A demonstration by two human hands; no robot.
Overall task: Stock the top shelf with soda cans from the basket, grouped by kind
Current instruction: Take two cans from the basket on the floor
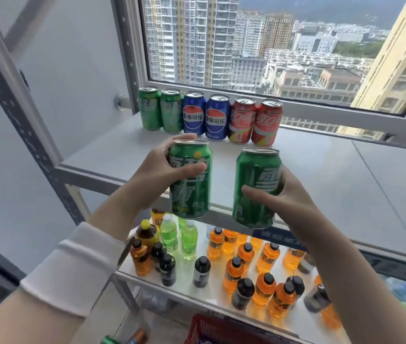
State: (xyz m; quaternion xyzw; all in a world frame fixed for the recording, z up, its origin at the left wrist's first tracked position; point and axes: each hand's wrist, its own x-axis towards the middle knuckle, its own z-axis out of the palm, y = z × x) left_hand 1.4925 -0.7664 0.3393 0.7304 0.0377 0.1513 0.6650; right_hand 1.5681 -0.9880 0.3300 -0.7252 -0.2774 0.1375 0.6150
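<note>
My left hand [158, 170] grips a green soda can [192, 192] upright, level with the front edge of the grey top shelf [321, 180]. My right hand [286, 197] grips a second green can [256, 175], tilted slightly, to its right. At the back of the shelf stands a row by the window: two green cans [161, 110], two blue cans [206, 116], two red cans [255, 121]. The red basket [211, 328] shows at the bottom edge, with can tops [122, 340] to its left.
A lower shelf [211, 294] holds several orange, dark and green drink bottles. A grey perforated upright [23, 100] frames the rack on the left. An open window [271, 58] lies right behind the can row. The shelf's right half is bare.
</note>
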